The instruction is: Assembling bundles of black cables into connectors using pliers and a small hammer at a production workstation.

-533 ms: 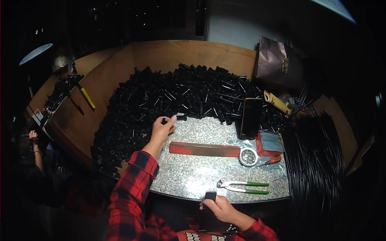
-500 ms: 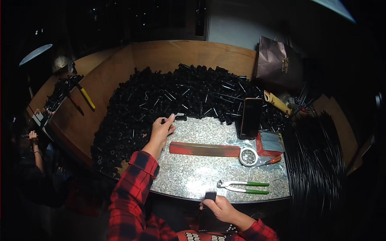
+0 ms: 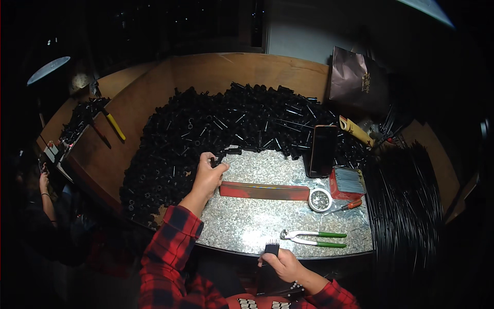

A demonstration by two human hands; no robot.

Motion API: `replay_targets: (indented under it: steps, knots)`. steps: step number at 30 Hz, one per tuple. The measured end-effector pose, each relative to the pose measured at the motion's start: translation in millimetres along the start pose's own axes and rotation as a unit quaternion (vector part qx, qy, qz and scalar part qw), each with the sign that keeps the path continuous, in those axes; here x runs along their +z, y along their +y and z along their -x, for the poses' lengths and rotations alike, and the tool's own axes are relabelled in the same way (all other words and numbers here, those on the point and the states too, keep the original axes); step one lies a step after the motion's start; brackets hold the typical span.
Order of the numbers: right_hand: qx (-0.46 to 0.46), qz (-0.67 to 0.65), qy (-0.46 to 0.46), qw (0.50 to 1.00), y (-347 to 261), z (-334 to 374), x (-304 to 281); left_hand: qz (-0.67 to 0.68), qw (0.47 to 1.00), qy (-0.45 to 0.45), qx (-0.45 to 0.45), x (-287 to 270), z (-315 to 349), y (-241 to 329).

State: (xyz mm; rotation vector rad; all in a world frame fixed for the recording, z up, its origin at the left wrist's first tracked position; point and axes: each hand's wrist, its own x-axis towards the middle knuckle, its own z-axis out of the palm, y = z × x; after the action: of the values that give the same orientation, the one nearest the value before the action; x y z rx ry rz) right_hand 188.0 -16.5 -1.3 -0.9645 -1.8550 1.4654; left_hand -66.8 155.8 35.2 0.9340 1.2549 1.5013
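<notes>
At the near left edge of a heap of small black plastic parts [image 3: 242,110], my left hand [image 3: 207,179] has thumb and fingers bent round a small black part [image 3: 213,161]. Another black part [image 3: 233,151] lies just beyond it on the speckled worktop [image 3: 247,216]. Low in the view, in front of the worktop's near edge, my right hand [image 3: 284,265] grips a flat black comb-like piece [image 3: 272,248] with thin teeth pointing up. Its lower portion is hidden by my fingers. A long red and dark bar [image 3: 265,191] lies across the worktop beside my left hand.
Right of the bar are a round white dish [image 3: 320,200], a red box [image 3: 347,186], a screwdriver [image 3: 352,205] and a propped phone [image 3: 322,149]. Green-handled pincers [image 3: 316,239] lie near the front. Long black rods [image 3: 404,206] fill the right side. Wooden walls [image 3: 247,67] enclose the heap.
My left hand has drawn slightly nearer and curled its fingers round a small black part at the heap's edge. The right hand stays almost where it was, holding the comb-like piece.
</notes>
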Motion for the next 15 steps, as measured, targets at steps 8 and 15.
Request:
replay_targets:
  steps: [8,15]
  knots:
    - [0.018,-0.027,0.022,0.999,5,9,6,-0.013,0.999,-0.049,-0.01,-11,44,-20]
    - [0.053,-0.07,0.083,0.993,1,7,8,0.036,0.998,-0.056,0.019,-22,76,-26]
